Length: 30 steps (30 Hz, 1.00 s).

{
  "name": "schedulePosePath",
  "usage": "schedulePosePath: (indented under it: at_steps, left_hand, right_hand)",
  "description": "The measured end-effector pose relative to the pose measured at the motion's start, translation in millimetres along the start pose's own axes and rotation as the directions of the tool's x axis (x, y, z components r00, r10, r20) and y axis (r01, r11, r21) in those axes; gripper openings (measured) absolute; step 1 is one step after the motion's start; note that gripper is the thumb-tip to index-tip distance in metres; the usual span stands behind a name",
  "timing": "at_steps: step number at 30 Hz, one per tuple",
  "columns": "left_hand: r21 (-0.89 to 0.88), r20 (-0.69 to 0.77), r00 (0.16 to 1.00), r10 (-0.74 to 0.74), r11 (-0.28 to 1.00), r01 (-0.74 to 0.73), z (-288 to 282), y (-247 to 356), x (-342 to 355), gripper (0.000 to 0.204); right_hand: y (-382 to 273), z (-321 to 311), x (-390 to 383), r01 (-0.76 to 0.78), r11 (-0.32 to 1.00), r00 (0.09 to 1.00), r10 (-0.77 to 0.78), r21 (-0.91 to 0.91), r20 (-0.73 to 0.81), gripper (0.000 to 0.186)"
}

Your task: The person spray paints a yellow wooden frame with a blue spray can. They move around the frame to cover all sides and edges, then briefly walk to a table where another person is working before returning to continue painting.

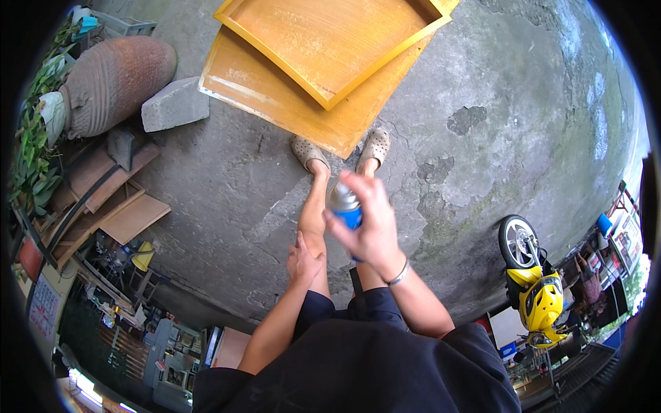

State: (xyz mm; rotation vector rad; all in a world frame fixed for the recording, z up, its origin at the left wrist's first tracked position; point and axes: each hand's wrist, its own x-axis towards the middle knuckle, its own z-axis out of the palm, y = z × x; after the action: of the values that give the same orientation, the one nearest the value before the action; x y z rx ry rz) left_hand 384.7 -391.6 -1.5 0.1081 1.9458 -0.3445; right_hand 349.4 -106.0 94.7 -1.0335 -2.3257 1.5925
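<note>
My right hand (374, 224) is wrapped around a blue spray can (350, 217) with a silver top, held upright in front of my legs; the index finger lies over the nozzle. My left hand (303, 261) rests on my left knee with nothing in it, its fingers loosely spread. Beyond my feet lies a yellow-brown wooden board (275, 110) on the ground, one corner close to my beige clogs (375, 148). A shallow wooden tray (337, 41) with a raised yellow rim sits on top of that board, turned at an angle.
Cracked grey concrete (475, 172) surrounds me. To the left are a large clay jar (113, 86), a concrete block (175, 104) and stacked wood pieces (134, 217). A yellow motorcycle (540, 303) stands at the right. Cluttered shelving (175, 361) is at lower left.
</note>
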Motion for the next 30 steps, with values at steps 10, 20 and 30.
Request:
schedulePosePath:
  at_steps: [10, 20, 30]
  left_hand:
    - [0.001, 0.001, 1.000, -0.004, 1.000, 0.004, -0.3, -0.2, -0.9, 0.107]
    - [-0.045, -0.038, 0.997, 0.068, 0.997, -0.070, 8.0, 3.9, 7.2, 0.108]
    - [0.071, 0.011, 0.999, -0.050, 0.996, 0.049, -10.7, 37.3, -12.4, 0.108]
  right_hand:
    - [52.4, -86.7, 115.9, -0.061, 0.985, 0.744, -0.064, -0.162, -0.665, 0.059]
    - [-8.1, -10.7, -4.1, -0.037, 0.999, 0.996, 0.036, 0.008, 0.086, 0.068]
    - [106.0, -124.6, 168.1, 0.032, 0.983, 0.852, -0.122, -0.183, -0.508, 0.060]
